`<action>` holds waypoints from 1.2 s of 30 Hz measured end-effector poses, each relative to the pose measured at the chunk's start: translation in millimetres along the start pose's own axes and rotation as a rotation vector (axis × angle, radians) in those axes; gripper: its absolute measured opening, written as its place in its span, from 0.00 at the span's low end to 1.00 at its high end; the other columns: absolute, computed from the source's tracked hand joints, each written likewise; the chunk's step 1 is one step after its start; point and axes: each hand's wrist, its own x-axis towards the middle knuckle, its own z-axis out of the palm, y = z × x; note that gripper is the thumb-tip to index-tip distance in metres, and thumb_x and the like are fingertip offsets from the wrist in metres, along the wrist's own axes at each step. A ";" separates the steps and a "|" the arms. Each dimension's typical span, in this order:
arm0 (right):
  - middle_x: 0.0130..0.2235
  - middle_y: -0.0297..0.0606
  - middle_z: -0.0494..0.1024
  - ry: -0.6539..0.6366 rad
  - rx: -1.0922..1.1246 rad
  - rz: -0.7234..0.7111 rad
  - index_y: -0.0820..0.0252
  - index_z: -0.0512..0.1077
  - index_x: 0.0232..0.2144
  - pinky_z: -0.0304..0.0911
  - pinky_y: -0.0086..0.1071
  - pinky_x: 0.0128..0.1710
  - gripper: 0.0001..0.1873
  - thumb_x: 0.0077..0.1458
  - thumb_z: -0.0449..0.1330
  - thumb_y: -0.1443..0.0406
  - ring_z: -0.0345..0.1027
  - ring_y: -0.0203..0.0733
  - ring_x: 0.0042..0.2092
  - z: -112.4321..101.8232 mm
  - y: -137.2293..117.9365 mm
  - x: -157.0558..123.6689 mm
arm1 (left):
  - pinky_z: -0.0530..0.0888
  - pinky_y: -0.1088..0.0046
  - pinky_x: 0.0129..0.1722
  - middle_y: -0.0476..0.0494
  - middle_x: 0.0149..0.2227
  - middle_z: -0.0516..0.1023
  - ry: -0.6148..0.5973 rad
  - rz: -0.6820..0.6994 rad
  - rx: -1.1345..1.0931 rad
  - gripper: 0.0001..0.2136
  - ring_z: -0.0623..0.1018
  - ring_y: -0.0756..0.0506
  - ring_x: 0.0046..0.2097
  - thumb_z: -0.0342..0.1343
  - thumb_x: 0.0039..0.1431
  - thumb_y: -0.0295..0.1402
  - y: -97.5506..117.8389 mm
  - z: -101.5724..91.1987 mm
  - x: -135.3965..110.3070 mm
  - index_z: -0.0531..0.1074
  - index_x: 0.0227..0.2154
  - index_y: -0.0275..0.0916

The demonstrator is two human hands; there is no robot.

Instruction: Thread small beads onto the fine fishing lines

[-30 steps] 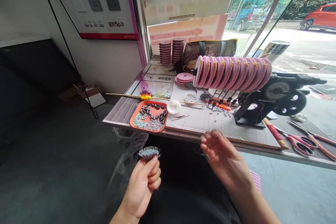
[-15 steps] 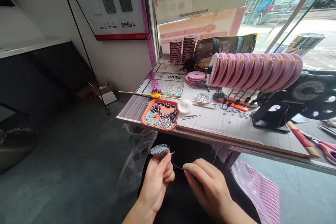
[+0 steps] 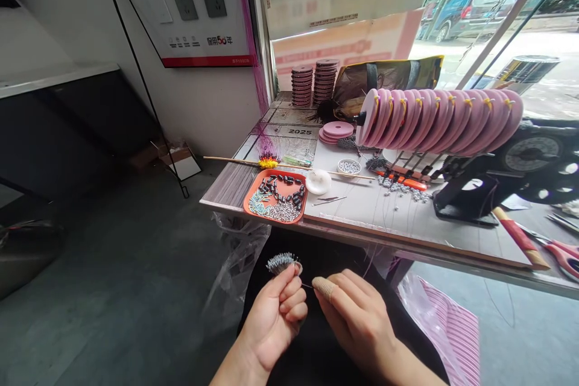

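Note:
My left hand (image 3: 279, 306) is closed over the lap, pinching a bunch of thin grey pieces (image 3: 279, 262) whose fine tips fan out above the thumb. A pale, rounded edge shows beside the thumb tip; I cannot make out what it is. From there a thin line (image 3: 307, 285) runs across to my right hand (image 3: 350, 307), which pinches its other end between thumb and index finger. The right index finger wears a beige finger cover (image 3: 324, 287). Both hands are below the table's front edge, a little apart.
An orange tray (image 3: 246, 205) of beads and small parts sits at the table edge, beside a white round disc (image 3: 318, 181). A rack of pink spools (image 3: 434, 120) stands to the right, near scissors (image 3: 563, 259). A thin stick (image 3: 226, 160) crosses the table.
My left hand has turned, and the grey bunch now looks narrower and more bundled. The right hand has shifted slightly left and keeps its pinch on the line.

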 end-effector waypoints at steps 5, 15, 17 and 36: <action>0.22 0.39 0.70 -0.071 -0.020 -0.002 0.66 0.69 0.31 0.56 0.29 0.21 0.08 0.56 0.51 0.76 0.59 0.36 0.23 -0.3 0.3 0.4 | 0.49 0.86 0.11 0.61 0.15 0.42 0.002 -0.009 -0.013 0.15 0.51 0.60 0.12 0.38 0.65 0.27 -0.7 1.7 -2.0 0.64 0.24 0.32; 0.22 0.37 0.69 -0.038 -0.059 0.091 0.64 0.68 0.30 0.57 0.29 0.22 0.09 0.57 0.50 0.74 0.59 0.36 0.23 1.0 5.5 -1.5 | 0.46 0.86 0.12 0.63 0.13 0.46 -0.041 0.093 0.168 0.10 0.47 0.60 0.15 0.62 0.46 0.25 -2.1 -4.4 -4.3 0.64 0.21 0.33; 0.22 0.38 0.69 -0.028 -0.067 0.099 0.64 0.68 0.30 0.57 0.29 0.22 0.09 0.57 0.50 0.75 0.59 0.36 0.23 1.5 6.4 -2.0 | 0.46 0.85 0.12 0.64 0.13 0.47 -0.038 0.144 0.230 0.15 0.46 0.60 0.15 0.66 0.40 0.26 -2.5 -5.5 -4.8 0.62 0.20 0.35; 0.37 0.47 0.75 -0.047 -0.002 0.148 0.67 0.63 0.47 0.66 0.30 0.31 0.14 0.58 0.49 0.70 0.69 0.41 0.35 1.0 3.5 -2.2 | 0.48 0.82 0.15 0.61 0.13 0.52 0.082 0.418 0.562 0.12 0.47 0.59 0.16 0.68 0.37 0.31 -6.4 -5.4 -3.0 0.70 0.22 0.34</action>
